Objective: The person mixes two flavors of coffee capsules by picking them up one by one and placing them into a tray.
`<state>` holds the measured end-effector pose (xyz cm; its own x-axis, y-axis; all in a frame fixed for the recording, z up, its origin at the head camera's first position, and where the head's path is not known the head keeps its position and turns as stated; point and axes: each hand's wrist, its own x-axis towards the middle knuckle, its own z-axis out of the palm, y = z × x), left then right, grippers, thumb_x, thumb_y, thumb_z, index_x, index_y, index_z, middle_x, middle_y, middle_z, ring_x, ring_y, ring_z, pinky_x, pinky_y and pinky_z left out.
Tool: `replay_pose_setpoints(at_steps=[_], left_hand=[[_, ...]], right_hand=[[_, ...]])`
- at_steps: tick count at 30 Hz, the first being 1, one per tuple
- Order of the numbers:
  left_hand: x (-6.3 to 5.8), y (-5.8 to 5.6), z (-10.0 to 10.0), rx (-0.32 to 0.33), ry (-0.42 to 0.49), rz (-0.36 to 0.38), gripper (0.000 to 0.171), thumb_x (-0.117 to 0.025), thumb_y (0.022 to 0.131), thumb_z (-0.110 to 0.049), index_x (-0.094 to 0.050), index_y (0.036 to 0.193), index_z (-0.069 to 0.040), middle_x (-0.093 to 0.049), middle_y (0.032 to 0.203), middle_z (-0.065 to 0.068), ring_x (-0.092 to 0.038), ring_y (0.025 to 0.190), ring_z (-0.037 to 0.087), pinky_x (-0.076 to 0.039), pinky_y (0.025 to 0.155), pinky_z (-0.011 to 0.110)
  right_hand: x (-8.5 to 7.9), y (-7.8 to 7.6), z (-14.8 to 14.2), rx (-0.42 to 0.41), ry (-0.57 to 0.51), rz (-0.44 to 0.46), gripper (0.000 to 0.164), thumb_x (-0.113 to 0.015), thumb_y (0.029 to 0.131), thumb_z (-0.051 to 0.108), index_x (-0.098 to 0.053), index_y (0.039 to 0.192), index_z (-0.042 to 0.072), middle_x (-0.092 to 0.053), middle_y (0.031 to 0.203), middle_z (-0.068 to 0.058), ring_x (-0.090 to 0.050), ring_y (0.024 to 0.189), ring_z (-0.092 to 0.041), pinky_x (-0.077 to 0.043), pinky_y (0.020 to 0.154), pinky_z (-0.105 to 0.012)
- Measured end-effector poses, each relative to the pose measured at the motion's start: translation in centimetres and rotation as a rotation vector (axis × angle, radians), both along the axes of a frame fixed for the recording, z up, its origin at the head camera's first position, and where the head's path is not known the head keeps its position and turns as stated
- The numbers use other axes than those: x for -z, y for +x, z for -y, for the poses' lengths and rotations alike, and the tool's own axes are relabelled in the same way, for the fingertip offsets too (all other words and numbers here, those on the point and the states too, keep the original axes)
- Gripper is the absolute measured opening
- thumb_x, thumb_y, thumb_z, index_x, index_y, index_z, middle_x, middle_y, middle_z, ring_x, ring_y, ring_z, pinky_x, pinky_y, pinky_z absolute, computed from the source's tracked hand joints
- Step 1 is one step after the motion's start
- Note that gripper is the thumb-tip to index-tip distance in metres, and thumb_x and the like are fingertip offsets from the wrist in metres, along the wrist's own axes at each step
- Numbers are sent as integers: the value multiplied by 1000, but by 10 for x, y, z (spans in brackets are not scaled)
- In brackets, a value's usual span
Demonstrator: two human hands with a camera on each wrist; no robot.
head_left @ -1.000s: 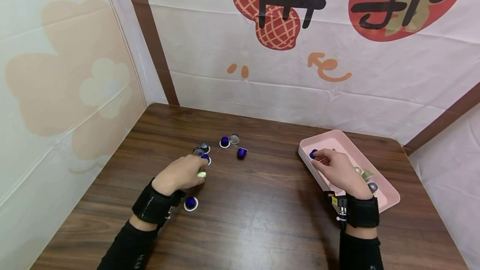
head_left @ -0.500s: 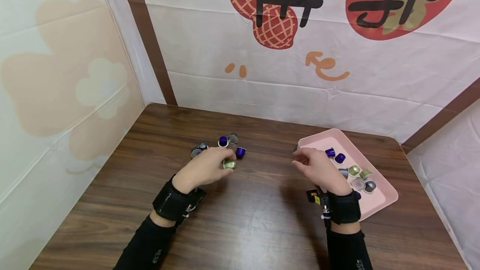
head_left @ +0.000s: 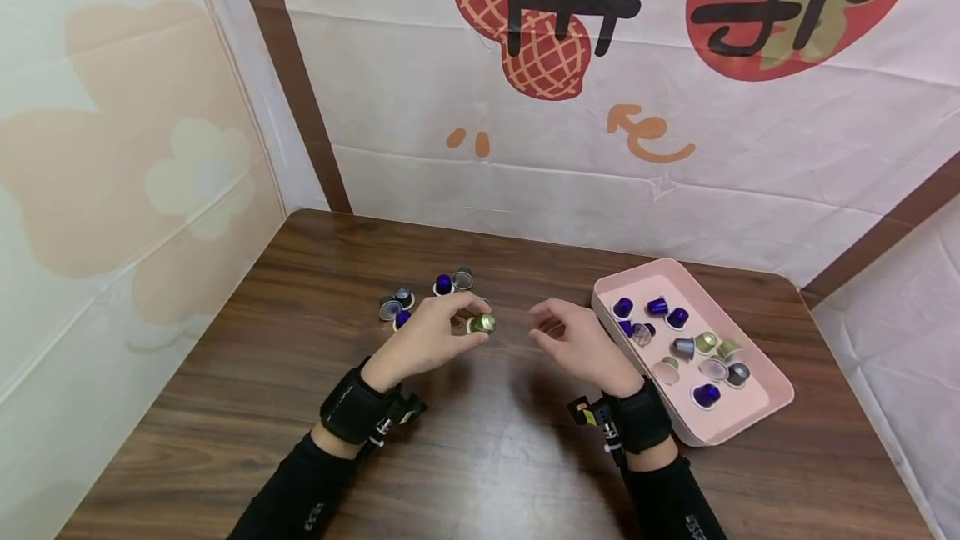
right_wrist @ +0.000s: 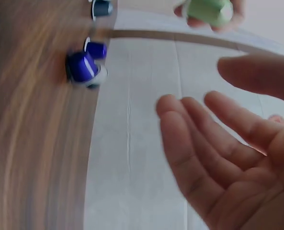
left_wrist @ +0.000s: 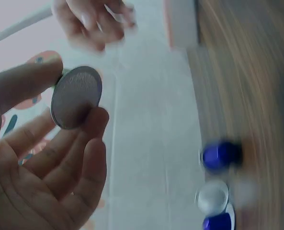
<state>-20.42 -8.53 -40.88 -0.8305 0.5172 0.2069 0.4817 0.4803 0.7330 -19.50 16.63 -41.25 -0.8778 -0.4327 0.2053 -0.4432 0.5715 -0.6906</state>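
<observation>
A green coffee capsule (head_left: 482, 323) is pinched between the thumb and fingers of my left hand (head_left: 431, 336), above the table. In the left wrist view its flat round lid (left_wrist: 77, 97) faces the camera. My right hand (head_left: 581, 344) hangs in the air left of the pink tray (head_left: 693, 433), fingers loosely bent, nothing between them; the right wrist view shows the gap between thumb and fingers. Around the left hand lie blue capsules (head_left: 443, 283) and grey capsules (head_left: 403, 297). One blue capsule (left_wrist: 220, 155) behind that hand is mostly hidden in the head view.
Inside the tray lie several blue, green and grey capsules, such as a blue one (head_left: 706, 395) and a grey one (head_left: 682, 347). The wooden table (head_left: 495, 457) ends at a printed cloth wall (head_left: 540, 182) behind, with another cloth (head_left: 187, 273) on the left.
My left hand has lifted the green capsule and carried it right. My right hand has let go of a blue capsule in the tray and moved left, out over the table.
</observation>
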Motion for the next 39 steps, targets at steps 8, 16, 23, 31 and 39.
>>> replay_pose_setpoints(at_steps=[8,16,23,31,39], left_hand=[[2,4,-7,24,89,59,24,-72,85,-17,-63,107,-16,-61,98,-6,-58,87,8,-51,77,32],[8,6,-13,33,131,36,25,-75,82,-9,-62,102,-14,-58,99,-4,-59,87,9,-52,78,36],[8,8,-16,37,115,9,22,-76,81,-13,-61,97,-17,-56,94,-7,-59,86,7,-51,75,26],[9,9,-16,46,100,-11,21,-76,82,-17,-62,97,-15,-57,95,-5,-59,88,10,-52,77,32],[6,6,0,-11,-17,-13,23,-75,82,-12,-63,102,-10,-63,101,4,-61,95,20,-51,81,38]], right_hand=[[4,6,22,-68,-160,-15,26,-66,88,5,-59,113,6,-63,100,-5,-62,88,-14,-52,78,-34],[9,10,32,6,-343,226,19,-63,92,14,-59,109,6,-63,100,-6,-63,91,-21,-51,79,-34],[11,10,36,0,-570,490,26,-61,92,9,-53,111,-7,-58,97,-16,-62,89,-34,-48,85,-52],[14,10,38,-23,-660,613,28,-63,90,13,-49,107,-4,-57,93,-10,-62,84,-19,-41,90,-59],[12,9,33,37,-611,562,25,-65,90,11,-52,104,-5,-56,93,-10,-61,86,-24,-46,86,-54]])
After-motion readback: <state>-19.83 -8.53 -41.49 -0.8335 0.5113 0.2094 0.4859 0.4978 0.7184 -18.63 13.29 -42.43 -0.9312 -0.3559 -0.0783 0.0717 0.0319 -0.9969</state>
